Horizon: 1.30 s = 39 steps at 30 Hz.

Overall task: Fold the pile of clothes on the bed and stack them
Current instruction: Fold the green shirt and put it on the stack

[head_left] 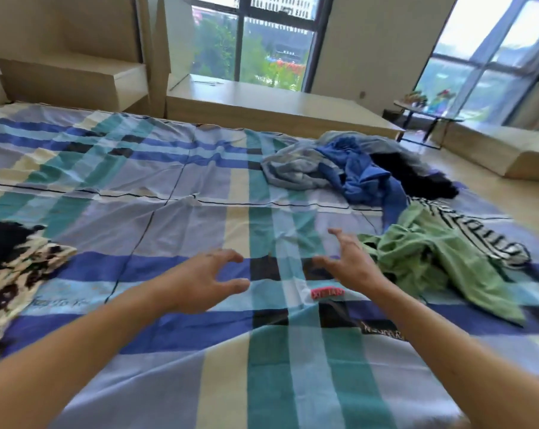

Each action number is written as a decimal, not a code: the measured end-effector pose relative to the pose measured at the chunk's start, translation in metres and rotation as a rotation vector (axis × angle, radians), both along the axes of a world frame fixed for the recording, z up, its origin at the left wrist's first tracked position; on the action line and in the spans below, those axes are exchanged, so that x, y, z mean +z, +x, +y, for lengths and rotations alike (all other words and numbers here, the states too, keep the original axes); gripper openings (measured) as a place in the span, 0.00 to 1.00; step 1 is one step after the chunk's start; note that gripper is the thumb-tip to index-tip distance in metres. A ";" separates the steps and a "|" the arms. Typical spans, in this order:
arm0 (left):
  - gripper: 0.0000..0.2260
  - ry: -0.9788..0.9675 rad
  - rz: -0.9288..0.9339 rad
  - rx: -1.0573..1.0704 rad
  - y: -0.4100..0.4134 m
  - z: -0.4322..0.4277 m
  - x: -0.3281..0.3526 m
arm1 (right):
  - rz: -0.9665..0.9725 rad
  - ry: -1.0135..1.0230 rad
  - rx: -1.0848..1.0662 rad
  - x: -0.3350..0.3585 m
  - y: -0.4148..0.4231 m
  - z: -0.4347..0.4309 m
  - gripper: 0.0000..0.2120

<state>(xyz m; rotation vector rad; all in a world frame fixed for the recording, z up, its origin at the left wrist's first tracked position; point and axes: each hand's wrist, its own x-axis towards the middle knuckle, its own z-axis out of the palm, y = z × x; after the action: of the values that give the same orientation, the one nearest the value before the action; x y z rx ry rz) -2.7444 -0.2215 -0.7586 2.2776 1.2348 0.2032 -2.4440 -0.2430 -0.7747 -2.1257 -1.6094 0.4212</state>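
Both hands hover over the bed [138,181], which wears a plaid sheet of blue, teal and cream. The left hand [200,280] has its fingers spread and loosely bent, palm down, and holds nothing. The right hand [348,261] is the same, with its fingers splayed and empty. The two hands are apart, with bare sheet between them.

The pile lies from 1 to 3 o'clock of the hands, unfolded. The green top [432,258] is nearest, crumpled just beside the right hand at its 3 o'clock; whether they touch cannot be told. A striped top [484,236] lies against the green one on its far side. Further off at 1 o'clock, a blue garment [364,178] sprawls between a grey garment [293,168] and a black garment [416,174], all tangled together.

At 9 o'clock, at the bed's left edge, a cream-and-black print piece [17,274] lies flat, with dark cloth [2,239] just beyond it.

A red label [327,293] shows on the sheet below the right wrist. At 12 o'clock, past the bed, stands a window [271,48]; a small table [426,113] is at 2 o'clock.
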 end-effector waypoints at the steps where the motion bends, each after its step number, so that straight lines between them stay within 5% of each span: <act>1: 0.28 -0.001 -0.007 -0.012 0.006 -0.001 -0.006 | -0.030 0.041 -0.074 -0.003 0.022 -0.005 0.36; 6: 0.48 0.066 0.095 -0.051 0.005 -0.002 -0.031 | -0.436 -0.056 -0.381 -0.001 0.101 -0.008 0.50; 10: 0.31 0.053 0.139 -0.021 -0.005 0.002 -0.032 | -0.359 -0.269 -0.522 -0.009 0.136 -0.016 0.54; 12: 0.29 0.039 0.132 -0.005 -0.006 0.002 -0.029 | -0.290 -0.305 -0.543 -0.018 0.144 -0.019 0.46; 16: 0.43 0.014 0.148 -0.015 -0.002 -0.002 -0.025 | -0.331 -0.189 -0.527 -0.028 0.144 -0.012 0.26; 20: 0.27 0.068 0.125 -0.035 0.006 -0.010 -0.024 | -0.177 -0.039 -0.345 -0.018 0.113 -0.001 0.14; 26: 0.32 0.108 -0.042 -0.058 0.012 -0.015 -0.023 | 0.333 0.140 0.109 0.029 -0.009 -0.008 0.10; 28: 0.36 0.066 -0.213 -0.077 0.017 -0.020 -0.021 | 0.549 0.146 0.334 0.041 -0.059 -0.018 0.11; 31: 0.26 0.027 -0.580 -0.009 0.020 -0.026 -0.019 | 0.842 0.169 0.613 0.056 -0.115 -0.028 0.15; 35: 0.08 -0.032 -0.820 0.220 0.011 -0.016 -0.006 | 1.122 0.262 0.520 0.066 -0.119 -0.022 0.15; 39: 0.14 -0.092 -0.850 0.168 0.005 -0.011 0.008 | 1.061 0.344 0.196 0.064 -0.093 -0.009 0.10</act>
<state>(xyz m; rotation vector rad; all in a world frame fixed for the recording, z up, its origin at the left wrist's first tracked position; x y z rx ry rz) -2.7399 -0.2321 -0.7510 1.6841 0.9260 1.0261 -2.5369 -0.2522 -0.7106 -1.1231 -1.1108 1.0258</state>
